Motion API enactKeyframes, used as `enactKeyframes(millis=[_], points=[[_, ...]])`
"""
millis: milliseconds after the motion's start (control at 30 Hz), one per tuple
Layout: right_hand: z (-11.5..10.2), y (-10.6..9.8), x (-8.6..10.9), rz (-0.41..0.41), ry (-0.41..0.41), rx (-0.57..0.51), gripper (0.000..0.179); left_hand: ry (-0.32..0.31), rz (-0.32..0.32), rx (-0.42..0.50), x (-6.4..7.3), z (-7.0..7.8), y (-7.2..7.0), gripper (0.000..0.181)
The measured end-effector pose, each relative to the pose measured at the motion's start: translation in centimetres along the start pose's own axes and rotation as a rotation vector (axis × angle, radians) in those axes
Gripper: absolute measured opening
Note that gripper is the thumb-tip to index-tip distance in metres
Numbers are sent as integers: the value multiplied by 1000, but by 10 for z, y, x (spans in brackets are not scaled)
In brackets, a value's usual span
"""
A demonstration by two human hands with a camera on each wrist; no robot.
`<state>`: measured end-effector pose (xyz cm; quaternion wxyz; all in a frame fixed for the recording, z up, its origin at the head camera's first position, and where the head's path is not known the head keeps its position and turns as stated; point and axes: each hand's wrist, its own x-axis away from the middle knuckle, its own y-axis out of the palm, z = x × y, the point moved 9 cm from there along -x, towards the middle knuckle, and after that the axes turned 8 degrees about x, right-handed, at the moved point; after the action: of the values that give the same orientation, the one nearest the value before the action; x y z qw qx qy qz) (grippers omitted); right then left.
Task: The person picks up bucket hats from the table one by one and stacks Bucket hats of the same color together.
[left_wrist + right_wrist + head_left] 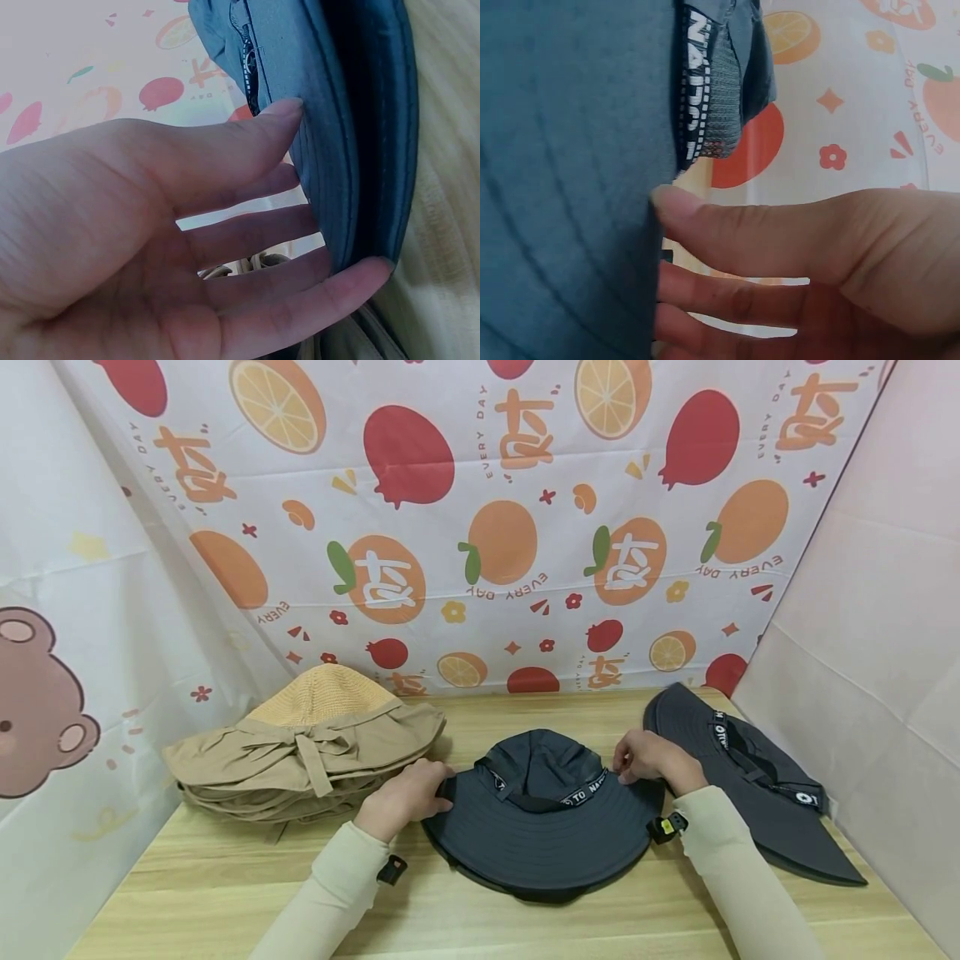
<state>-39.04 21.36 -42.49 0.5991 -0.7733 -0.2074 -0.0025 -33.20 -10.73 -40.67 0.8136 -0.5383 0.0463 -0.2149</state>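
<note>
A dark navy sun hat (540, 852) with a wide brim and a lettered band lies crown up on the table in the middle. A second dark edge shows under its brim; in the left wrist view two brim layers (330, 150) stand apart. My left hand (405, 797) holds the brim's left side, thumb on the upper face and fingers at the edge and underneath. At the right side, my right hand (656, 760) pinches the brim near the band; in the right wrist view its thumb (682, 210) lies against the brim, fingers behind it.
A stack of beige sun hats (375, 743), the top one with a straw-coloured crown and a bow, stands at the left. Another dark hat (750, 802) lies tilted at the right, close to the right forearm. Fruit-printed cloth (495, 635) closes off the wooden table's back.
</note>
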Motion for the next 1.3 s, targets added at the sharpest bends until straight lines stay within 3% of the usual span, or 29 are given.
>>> enactKeyframes(millis=[167, 800, 1300], points=[[-1, 3, 0, -45, 18, 25, 15, -15, -8, 2, 1, 0, 0, 47], [-6, 4, 1, -37, 25, 85, 18, -17, -17, -6, 2, 0, 0, 48], [-8, 2, -7, 57, -2, 95, 19, -18, -16, -19, 0, -1, 0, 47]])
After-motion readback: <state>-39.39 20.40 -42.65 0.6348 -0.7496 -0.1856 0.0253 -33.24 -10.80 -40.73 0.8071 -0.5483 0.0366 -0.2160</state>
